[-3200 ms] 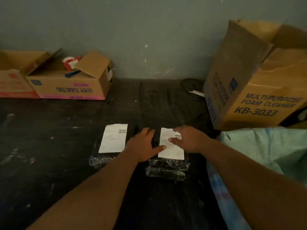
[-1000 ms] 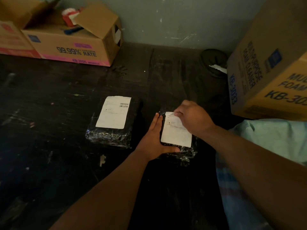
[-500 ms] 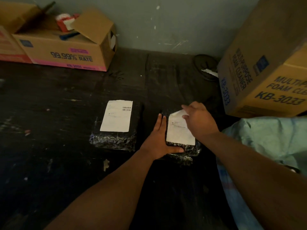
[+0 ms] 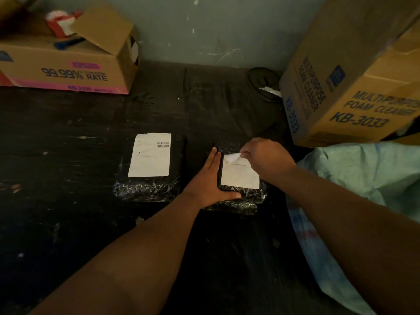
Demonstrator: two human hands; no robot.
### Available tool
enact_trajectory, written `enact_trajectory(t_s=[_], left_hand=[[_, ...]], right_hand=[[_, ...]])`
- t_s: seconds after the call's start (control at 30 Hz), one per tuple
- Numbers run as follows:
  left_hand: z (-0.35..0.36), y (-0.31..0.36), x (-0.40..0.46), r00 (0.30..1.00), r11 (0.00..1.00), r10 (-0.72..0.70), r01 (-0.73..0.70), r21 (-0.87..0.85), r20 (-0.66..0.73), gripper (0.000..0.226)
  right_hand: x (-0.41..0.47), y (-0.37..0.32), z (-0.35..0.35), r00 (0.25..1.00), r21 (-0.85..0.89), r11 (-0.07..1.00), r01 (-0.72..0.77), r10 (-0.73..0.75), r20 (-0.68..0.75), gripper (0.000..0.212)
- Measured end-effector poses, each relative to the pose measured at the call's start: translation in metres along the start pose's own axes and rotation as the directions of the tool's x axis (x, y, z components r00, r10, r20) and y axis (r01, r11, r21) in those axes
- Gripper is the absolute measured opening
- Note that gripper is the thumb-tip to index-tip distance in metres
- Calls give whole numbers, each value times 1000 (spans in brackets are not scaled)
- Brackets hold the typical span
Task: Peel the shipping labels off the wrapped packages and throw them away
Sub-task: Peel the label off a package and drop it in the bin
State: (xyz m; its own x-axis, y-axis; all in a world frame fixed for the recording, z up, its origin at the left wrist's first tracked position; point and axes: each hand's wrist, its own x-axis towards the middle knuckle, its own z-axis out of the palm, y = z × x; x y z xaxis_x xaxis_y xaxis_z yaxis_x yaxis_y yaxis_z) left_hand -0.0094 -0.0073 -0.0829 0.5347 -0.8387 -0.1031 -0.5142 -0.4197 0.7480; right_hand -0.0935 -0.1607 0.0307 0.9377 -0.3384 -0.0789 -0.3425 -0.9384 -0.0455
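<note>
Two packages wrapped in black film lie on the dark table. The left package [image 4: 147, 189] carries a flat white shipping label [image 4: 150, 155] with a barcode. The right package [image 4: 245, 198] has a white label [image 4: 239, 176] whose far edge is folded up and back. My right hand [image 4: 263, 160] pinches that lifted edge. My left hand [image 4: 211, 178] lies with straight fingers along the right package's left side, thumb under its near edge, holding it steady.
An open cardboard box [image 4: 68, 64] with red and blue items stands at the back left. A large foam cleaner box [image 4: 341, 92] leans at the back right, a dark round object [image 4: 263, 83] beside it. Light green cloth [image 4: 363, 183] lies at right.
My right hand has pulled the label's far edge further up and back off the right package. My left hand keeps bracing the package. The view has shifted slightly.
</note>
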Motion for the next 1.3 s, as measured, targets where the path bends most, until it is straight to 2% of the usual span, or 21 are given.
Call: enact_trajectory(t_s=[0.27,0.47,0.57,0.63,0.73,0.83,1.03,1.3], left_hand=[[2,4,1,997,993,-71,68,-93,-22,140],[3,7,1,992,987,-116,109,-118,-50,140],[3,10,0,991,987,-120,113,-117,-54,139],[3,11,-1,992,987,-116,109,-115,-55,139],[1,8,-3,995,992,-93,90,-90,-36,137],[1,8,-5,999,999,-25,24,-38,-48,127],[0,5,-4,994,998,59,-59,8,-91,112],[4,-3,-3,994,996,18,-28,-85,-107,108]], right_hand=[[-2,-9,-20,998,-36,999,34,-32,62,24],[-15,-10,-47,998,47,997,58,-60,29,23],[-21,-13,-64,995,35,997,64,-67,77,24],[-27,-12,-70,992,29,998,57,-60,113,24],[-37,-8,-71,994,40,998,58,-61,95,24],[-44,-6,-70,997,36,998,50,-52,52,24],[-51,-8,-73,996,25,997,69,-71,57,23],[-62,-8,-82,996,2,996,87,-87,32,22]])
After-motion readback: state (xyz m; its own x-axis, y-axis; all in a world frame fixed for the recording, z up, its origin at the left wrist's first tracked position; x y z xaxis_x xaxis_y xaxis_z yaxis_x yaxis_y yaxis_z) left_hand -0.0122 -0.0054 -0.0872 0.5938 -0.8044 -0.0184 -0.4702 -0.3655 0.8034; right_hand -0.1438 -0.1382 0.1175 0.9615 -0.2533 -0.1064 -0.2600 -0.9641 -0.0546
